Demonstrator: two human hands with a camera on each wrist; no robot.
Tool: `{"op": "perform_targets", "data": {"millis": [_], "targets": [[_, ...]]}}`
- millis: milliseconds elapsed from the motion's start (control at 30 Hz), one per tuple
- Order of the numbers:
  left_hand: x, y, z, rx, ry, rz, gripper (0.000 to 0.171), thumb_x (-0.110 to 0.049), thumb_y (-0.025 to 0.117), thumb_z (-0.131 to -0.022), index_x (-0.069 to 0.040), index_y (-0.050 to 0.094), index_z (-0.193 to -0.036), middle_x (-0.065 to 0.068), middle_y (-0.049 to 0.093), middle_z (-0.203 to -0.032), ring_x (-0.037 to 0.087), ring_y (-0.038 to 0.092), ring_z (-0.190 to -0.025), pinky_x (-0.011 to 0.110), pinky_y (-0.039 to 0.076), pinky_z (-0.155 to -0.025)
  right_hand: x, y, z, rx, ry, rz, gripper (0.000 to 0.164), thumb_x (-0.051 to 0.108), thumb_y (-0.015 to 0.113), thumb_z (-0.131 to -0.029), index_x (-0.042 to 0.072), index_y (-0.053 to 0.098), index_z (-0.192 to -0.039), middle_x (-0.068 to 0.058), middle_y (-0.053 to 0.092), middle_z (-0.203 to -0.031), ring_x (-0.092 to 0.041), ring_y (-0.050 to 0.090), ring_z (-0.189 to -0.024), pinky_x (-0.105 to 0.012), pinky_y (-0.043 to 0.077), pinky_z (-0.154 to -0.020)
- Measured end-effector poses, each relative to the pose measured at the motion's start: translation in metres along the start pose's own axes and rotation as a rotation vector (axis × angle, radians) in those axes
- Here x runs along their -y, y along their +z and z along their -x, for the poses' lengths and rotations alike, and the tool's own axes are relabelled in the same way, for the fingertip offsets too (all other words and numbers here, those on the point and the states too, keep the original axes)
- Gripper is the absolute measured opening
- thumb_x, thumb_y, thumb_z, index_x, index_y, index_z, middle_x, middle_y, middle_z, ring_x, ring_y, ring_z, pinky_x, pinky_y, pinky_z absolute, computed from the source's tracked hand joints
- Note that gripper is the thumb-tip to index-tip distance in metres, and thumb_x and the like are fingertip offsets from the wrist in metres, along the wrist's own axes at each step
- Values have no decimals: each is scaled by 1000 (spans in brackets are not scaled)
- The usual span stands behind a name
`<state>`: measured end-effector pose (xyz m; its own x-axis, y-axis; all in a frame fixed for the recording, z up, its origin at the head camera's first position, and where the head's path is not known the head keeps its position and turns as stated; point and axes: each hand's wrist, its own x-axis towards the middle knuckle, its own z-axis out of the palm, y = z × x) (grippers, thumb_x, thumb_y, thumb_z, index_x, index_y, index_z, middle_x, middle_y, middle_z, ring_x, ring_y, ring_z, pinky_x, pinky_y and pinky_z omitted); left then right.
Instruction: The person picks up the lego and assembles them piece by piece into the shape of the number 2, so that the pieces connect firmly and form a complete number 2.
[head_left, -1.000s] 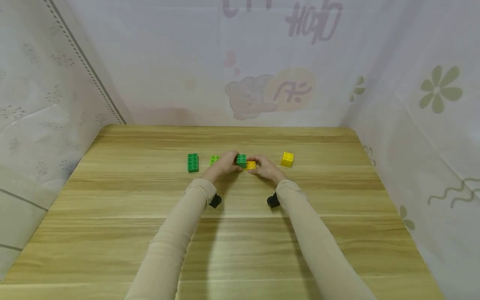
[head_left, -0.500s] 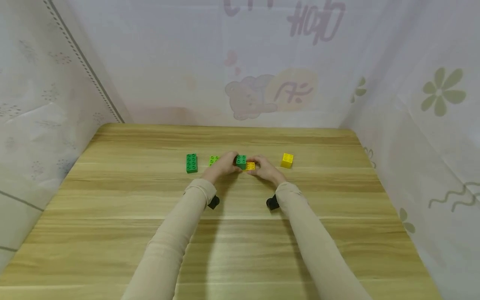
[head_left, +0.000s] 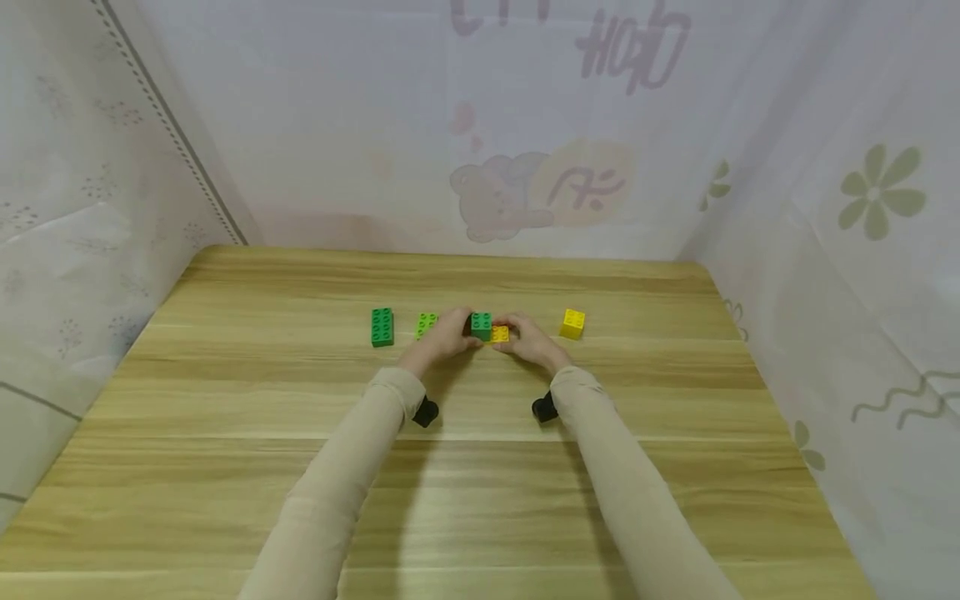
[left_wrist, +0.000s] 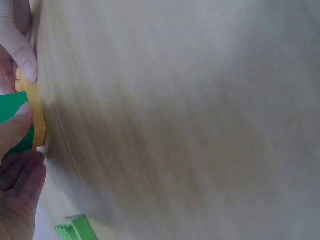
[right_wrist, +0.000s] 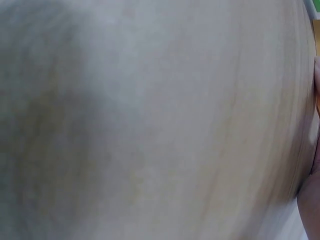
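Observation:
My left hand grips a dark green square toy brick, thumb on its near side. The green brick sits on one end of a flat orange brick, whose studs show at the right end. That right end is pinched by my right hand. In the left wrist view, the orange brick lies under the green brick, with the thumb pressing the green side. Only an edge of the orange brick and part of the right hand appear in the right wrist view.
On the wooden table, a lime green brick lies just left of my left hand, partly covered by it. Farther left is a long dark green brick. A yellow brick stands right of my right hand. Patterned cloth walls enclose the table.
Both hands keep their hold on the stacked bricks and stay nearly in place. The view shifts slightly, and the left hand uncovers a little more of the lime green brick.

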<state>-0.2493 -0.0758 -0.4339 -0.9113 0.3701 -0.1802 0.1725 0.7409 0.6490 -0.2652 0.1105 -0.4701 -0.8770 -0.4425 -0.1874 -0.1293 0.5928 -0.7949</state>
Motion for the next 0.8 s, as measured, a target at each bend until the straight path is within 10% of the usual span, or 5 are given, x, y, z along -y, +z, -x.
{"op": "perform_targets", "data": {"millis": [300, 800], "targets": [[17, -21, 23, -127, -89, 209, 64, -27, 58, -90, 3, 29, -138, 23, 33, -141, 37, 33, -130, 47, 32, -106, -1, 0, 1, -6, 18, -20, 47, 12, 62, -86, 7, 48, -130, -14, 41, -137, -30, 35, -130, -43, 26, -111], [28, -35, 44, -290, -192, 90, 60, -26, 58, -90, 10, 36, -132, 27, 43, -131, 37, 42, -122, 45, 39, -101, 2, 1, 1, -13, 2, -43, 48, 9, 63, -85, 5, 48, -130, -16, 41, -135, -31, 35, -129, -44, 25, -111]]}}
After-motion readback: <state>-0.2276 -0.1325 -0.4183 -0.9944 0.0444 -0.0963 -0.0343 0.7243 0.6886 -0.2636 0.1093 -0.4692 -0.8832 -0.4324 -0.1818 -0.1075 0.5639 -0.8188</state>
